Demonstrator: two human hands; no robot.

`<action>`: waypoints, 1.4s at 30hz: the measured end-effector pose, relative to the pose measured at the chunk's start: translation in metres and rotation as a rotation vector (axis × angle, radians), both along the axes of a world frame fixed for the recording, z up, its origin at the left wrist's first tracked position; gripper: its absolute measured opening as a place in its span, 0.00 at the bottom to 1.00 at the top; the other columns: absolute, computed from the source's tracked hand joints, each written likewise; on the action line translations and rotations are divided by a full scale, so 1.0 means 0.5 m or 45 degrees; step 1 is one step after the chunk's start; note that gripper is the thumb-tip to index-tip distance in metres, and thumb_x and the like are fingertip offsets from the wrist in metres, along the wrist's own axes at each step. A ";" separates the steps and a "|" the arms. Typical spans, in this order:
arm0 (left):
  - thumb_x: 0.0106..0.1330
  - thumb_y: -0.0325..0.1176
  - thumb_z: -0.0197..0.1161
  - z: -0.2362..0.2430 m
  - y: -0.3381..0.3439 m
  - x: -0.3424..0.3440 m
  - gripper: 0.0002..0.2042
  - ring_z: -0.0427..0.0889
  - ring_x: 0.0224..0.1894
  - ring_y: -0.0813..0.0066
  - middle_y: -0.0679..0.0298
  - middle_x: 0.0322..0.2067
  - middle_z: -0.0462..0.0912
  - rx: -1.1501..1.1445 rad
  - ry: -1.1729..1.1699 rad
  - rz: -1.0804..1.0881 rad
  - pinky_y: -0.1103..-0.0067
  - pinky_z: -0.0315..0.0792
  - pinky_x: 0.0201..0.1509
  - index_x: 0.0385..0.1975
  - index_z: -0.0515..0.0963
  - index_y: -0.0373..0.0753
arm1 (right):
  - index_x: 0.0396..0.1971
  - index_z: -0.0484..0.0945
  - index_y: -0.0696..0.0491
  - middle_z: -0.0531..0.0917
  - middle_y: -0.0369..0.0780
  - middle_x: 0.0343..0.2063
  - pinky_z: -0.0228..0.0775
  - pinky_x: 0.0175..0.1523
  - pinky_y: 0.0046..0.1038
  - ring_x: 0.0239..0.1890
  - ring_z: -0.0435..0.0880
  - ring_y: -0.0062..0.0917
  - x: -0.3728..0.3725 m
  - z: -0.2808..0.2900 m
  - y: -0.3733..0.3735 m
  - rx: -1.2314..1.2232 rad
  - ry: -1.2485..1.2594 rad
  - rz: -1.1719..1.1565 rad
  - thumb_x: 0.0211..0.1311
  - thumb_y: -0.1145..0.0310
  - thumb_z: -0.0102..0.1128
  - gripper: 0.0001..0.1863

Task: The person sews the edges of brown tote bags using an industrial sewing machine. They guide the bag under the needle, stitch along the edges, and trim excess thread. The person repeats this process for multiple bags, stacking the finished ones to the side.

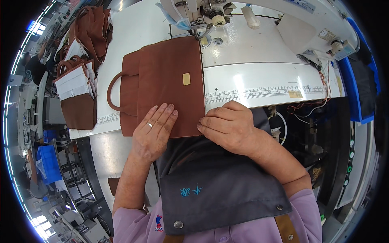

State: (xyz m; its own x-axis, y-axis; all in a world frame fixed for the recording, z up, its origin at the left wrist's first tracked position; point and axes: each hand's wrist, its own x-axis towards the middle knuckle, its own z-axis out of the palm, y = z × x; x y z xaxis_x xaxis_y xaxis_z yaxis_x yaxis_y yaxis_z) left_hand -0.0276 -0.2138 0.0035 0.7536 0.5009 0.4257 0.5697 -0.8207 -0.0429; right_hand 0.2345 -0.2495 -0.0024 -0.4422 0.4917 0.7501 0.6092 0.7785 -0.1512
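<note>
A brown leather bag panel [166, 73] with a loop handle on its left side lies flat on the white sewing table. Its far right corner reaches the needle area of a sewing machine [202, 28]. A small tan rectangle [186, 79] sits on the panel's right half. My left hand [156, 127] rests flat on the panel's near part, fingers stretched out, a ring on one finger. At the near right edge my right hand [227, 125] has its fingers curled, thumb and fingertips gripping the panel's edge.
Several brown bag pieces with handles [87, 36] are piled at the table's left, beside pieces with white lining [75, 85]. A printed ruler [263, 92] runs along the front edge. Loose wires [320, 101] hang at the right, near a blue bin [356, 93]. Scissors-like black tool [308, 61] lies by the machine.
</note>
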 end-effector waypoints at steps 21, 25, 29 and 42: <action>0.61 0.20 0.60 0.078 0.016 0.026 0.21 0.82 0.64 0.62 0.56 0.59 0.84 -0.448 0.126 -0.220 0.62 0.75 0.71 0.56 0.82 0.34 | 0.30 0.86 0.52 0.88 0.33 0.36 0.75 0.44 0.22 0.43 0.89 0.18 0.017 0.016 -0.007 -0.112 -0.184 0.027 0.49 0.71 0.69 0.06; 0.58 0.20 0.61 0.078 0.028 0.021 0.23 0.82 0.65 0.63 0.56 0.59 0.84 -0.431 0.160 -0.231 0.60 0.72 0.72 0.57 0.82 0.36 | 0.30 0.86 0.52 0.88 0.32 0.35 0.73 0.43 0.22 0.43 0.89 0.17 0.017 0.011 -0.007 -0.100 -0.135 0.016 0.48 0.71 0.69 0.07; 0.56 0.21 0.65 0.085 0.023 0.027 0.24 0.81 0.65 0.63 0.58 0.59 0.84 -0.571 0.062 -0.171 0.60 0.71 0.72 0.56 0.82 0.38 | 0.30 0.86 0.52 0.88 0.33 0.36 0.74 0.43 0.23 0.43 0.89 0.18 0.016 0.005 -0.008 -0.100 -0.104 0.024 0.48 0.71 0.69 0.07; 0.60 0.18 0.55 0.110 0.230 0.187 0.14 0.81 0.59 0.58 0.60 0.48 0.85 -0.392 -0.101 -0.486 0.60 0.69 0.69 0.42 0.81 0.39 | 0.28 0.84 0.53 0.86 0.35 0.33 0.75 0.43 0.25 0.42 0.88 0.23 -0.011 0.071 0.004 -0.010 -0.046 0.033 0.46 0.70 0.65 0.07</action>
State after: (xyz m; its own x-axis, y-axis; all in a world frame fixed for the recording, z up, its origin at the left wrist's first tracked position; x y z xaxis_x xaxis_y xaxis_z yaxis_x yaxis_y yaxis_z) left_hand 0.0658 -0.0987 0.0586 0.8788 0.3073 0.3650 0.2178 -0.9390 0.2660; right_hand 0.2290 -0.2476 0.0331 -0.4820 0.4853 0.7295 0.5939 0.7931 -0.1352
